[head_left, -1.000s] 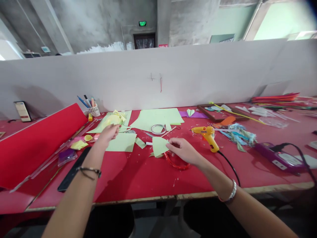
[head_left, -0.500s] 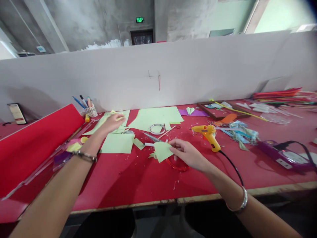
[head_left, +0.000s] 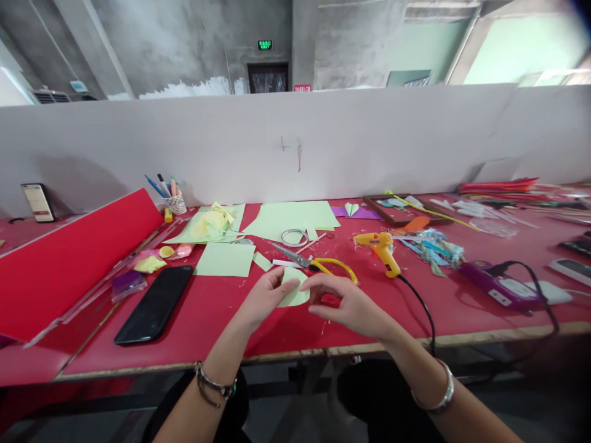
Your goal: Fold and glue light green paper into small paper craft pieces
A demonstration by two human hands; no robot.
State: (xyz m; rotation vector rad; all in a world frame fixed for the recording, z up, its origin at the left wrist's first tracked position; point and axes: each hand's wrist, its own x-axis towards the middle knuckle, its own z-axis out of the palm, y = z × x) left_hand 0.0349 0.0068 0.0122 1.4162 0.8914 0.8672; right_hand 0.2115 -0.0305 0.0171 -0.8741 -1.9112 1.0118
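Note:
A small pale green paper piece [head_left: 295, 294] is between my two hands, low over the red table. My left hand [head_left: 264, 298] pinches its left side. My right hand [head_left: 344, 303] is at its right edge with thumb and fingers apart, and a red item shows between them. Just beyond my hands lie scissors [head_left: 295, 255] with yellow handles and a white stick. Behind them a roll of tape [head_left: 294, 237] rests by large green sheets [head_left: 295, 215]. Crumpled yellowish paper [head_left: 212, 223] sits on more sheets at the back left.
A black phone [head_left: 154, 304] lies left of my hands, near a leaning red board [head_left: 78, 258]. To the right are a yellow glue gun [head_left: 382, 249] with its cord, blue tassels [head_left: 434, 248] and a purple power strip [head_left: 503, 286]. A pen cup [head_left: 176, 203] stands behind.
My left hand has come back from the crumpled paper to the small green piece and grips it. My right hand has loosened from that piece. The phone and yellow scissor handles are now uncovered.

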